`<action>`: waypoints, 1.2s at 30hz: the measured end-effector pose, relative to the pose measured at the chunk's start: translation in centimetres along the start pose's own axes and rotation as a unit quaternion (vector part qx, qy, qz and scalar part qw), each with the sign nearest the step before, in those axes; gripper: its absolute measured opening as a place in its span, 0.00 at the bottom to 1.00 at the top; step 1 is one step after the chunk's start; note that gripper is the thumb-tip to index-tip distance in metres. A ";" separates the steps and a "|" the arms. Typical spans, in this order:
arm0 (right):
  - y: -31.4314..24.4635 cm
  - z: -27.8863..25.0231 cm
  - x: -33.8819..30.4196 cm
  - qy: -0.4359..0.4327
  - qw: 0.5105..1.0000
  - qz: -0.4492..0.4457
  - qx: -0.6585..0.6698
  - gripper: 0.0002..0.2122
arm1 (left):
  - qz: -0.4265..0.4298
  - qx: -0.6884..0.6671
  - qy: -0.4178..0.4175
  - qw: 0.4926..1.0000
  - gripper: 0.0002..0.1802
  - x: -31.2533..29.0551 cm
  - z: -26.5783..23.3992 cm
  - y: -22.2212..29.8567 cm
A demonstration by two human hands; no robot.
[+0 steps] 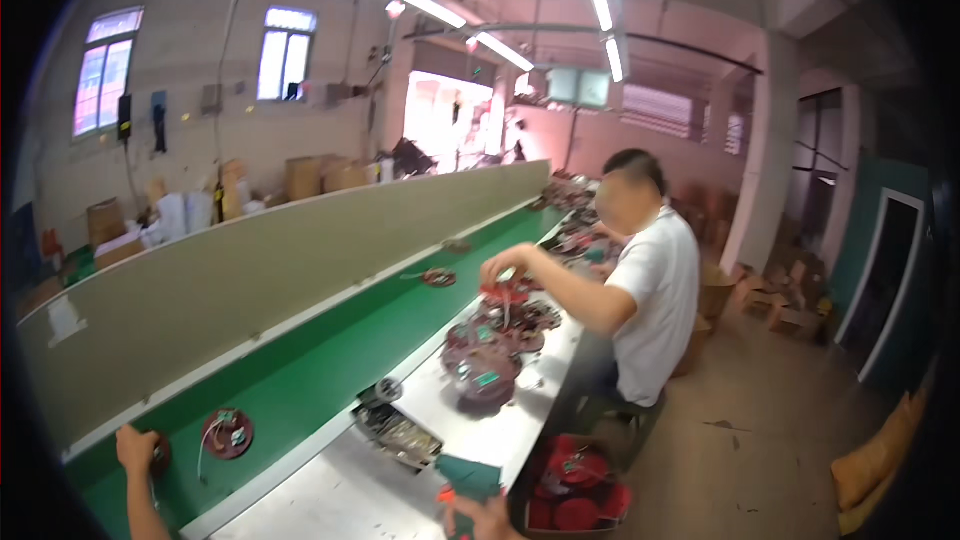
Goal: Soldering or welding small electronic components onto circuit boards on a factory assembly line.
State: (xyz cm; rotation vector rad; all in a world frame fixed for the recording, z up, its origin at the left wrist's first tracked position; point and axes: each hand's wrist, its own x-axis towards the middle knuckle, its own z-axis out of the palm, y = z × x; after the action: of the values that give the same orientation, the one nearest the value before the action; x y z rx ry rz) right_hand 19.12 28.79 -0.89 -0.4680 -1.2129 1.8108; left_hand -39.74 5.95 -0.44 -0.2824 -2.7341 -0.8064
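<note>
At the lower left, my left hand (137, 448) reaches over the green belt, its fingers closed on the edge of a dark red round part (161, 455), mostly hidden behind the hand. Beside it on the belt lies another dark red disc (229, 434) with a small circuit board and a pale wire. My right hand (487, 518), at the bottom edge, is closed round a red-orange and dark object (447, 496) whose kind is blurred. Just beyond that hand is a flat dark green piece (470, 476). A tray of small metal parts (398, 433) stands on the metal table nearby.
A co-worker (655, 290) sits at the right side of the table, one hand (508, 263) over a heap of dark red assemblies (485, 370). A red crate of red parts (578, 485) stands by the table. A long upright panel (300, 250) borders the belt.
</note>
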 end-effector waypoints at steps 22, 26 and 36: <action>2.5 -2.1 2.6 0.030 0.998 -0.030 0.055 0.09 | 0.409 -0.002 -0.127 0.903 0.20 -32.6 -9.9 11.8; 1.2 -1.2 1.9 0.064 0.993 -0.072 0.074 0.06 | 0.322 -0.006 -0.026 0.946 0.23 -38.2 -7.5 11.3; -0.9 -1.1 1.2 0.013 0.993 -0.056 -0.103 0.10 | 0.327 -0.151 0.021 0.933 0.08 -40.1 -7.1 11.6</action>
State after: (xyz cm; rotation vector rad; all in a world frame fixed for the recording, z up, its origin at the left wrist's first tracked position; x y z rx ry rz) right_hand 19.69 30.57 -0.39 -0.5281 -1.3875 1.5871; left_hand 2.55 7.25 -1.56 -1.1449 -2.2195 -0.9908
